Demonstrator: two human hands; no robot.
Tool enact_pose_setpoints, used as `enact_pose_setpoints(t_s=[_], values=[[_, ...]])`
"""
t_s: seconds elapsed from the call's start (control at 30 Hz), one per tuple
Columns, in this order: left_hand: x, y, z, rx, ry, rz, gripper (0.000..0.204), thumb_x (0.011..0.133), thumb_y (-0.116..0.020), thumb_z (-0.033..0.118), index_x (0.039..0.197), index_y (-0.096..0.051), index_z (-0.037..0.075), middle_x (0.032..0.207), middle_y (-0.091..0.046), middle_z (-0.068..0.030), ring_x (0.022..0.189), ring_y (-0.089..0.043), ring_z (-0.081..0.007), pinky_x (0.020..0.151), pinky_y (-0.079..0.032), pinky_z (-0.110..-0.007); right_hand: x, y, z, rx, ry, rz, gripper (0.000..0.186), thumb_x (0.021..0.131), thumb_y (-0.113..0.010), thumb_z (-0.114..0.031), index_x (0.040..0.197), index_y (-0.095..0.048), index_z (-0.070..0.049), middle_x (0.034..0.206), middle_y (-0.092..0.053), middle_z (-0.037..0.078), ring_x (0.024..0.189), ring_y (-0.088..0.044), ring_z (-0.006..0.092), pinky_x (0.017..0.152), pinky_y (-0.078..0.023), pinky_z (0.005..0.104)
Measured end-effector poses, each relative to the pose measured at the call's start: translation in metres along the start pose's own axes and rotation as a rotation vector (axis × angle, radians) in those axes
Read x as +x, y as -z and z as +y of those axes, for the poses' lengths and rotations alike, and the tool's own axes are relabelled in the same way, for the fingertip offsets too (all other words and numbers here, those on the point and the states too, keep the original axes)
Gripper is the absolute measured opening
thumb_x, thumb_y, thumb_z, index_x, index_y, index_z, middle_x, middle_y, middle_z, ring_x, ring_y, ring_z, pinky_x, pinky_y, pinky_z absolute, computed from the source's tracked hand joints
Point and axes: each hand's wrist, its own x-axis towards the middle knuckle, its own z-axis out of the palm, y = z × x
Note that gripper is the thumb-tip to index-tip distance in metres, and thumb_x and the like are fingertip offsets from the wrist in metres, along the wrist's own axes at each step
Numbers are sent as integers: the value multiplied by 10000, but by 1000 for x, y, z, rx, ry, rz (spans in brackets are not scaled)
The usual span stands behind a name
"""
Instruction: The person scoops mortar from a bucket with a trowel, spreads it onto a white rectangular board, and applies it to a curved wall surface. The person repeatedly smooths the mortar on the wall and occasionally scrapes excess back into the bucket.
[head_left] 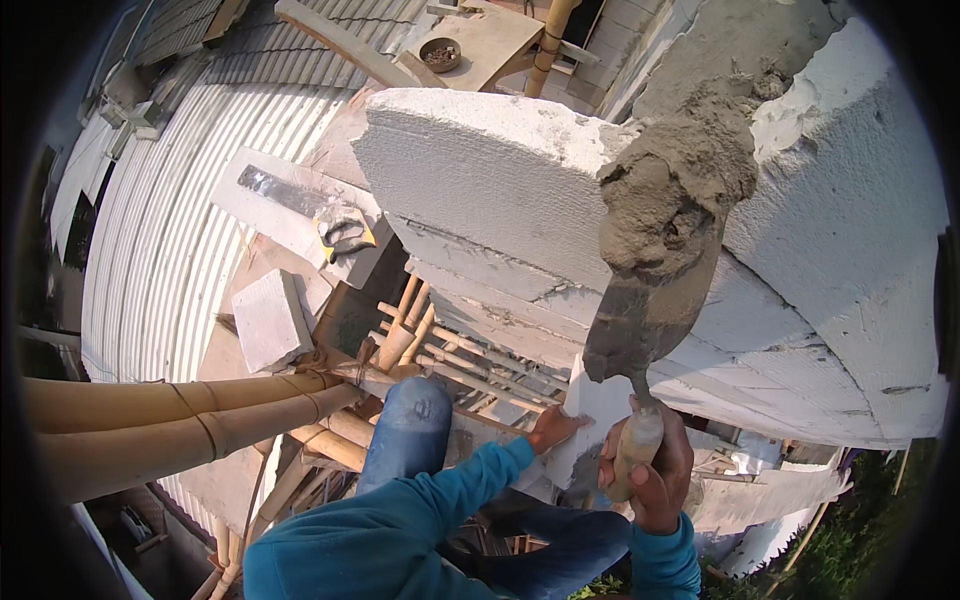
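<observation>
Up high, the right hand (650,470) grips a trowel (650,300) fully closed — its blade heaped with grey mortar (665,195) against the white block wall (480,180); the left hand (553,428) rests flat, fingers spread, on a lower block (600,410)

The person wears a long-sleeved teal top (400,520), its cuffs reaching both wrists, and blue denim trousers (412,430) faded pale at the knee. Both hands are bare, without gloves.
</observation>
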Motion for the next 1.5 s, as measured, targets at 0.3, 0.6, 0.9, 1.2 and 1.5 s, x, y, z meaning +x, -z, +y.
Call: enact_pose_setpoints(t_s=[0.3,0.6,0.9,1.2,1.5], values=[[-119,50,115,-142,399,145,390,822,-723,230,1099,-661,-36,951,-715,-118,776,-685,-166,676,-541,-299,26,-29,-65,-989,158,290,584,747,-692,9,1279,-451,-1,1091,-530,245,957,-564,419,784,-478,461],[-200,52,171,-538,187,256,356,860,-683,177,1153,-623,-17,1017,-685,-97,845,-665,-173,728,-541,-315,21,-48,-128,-848,-209,-56,568,824,-654,-70,1339,-453,60,1160,-597,306,1019,-628,436,867,-502,448],[-245,56,236,-555,298,488,340,840,-686,168,1117,-654,-27,1012,-693,-112,856,-669,-202,755,-534,-334,55,-75,-99,-887,101,-32,530,821,-642,-74,1320,-478,-1,986,-607,202,860,-637,378,698,-523,435],[-270,79,248,-586,204,480,380,887,-594,168,1210,-599,-31,1099,-668,-135,966,-646,-203,853,-516,-338,37,-71,-104,-835,60,-110,509,833,-655,-74,1312,-487,-29,1008,-599,243,838,-625,440,700,-516,474],[-299,109,242,-701,170,550,346,890,-590,141,1187,-598,-35,1110,-657,-143,937,-655,-221,797,-546,-362,39,-73,-55,-863,-8,-109,511,845,-632,-85,1327,-476,-24,1059,-566,241,897,-595,441,732,-503,492]])
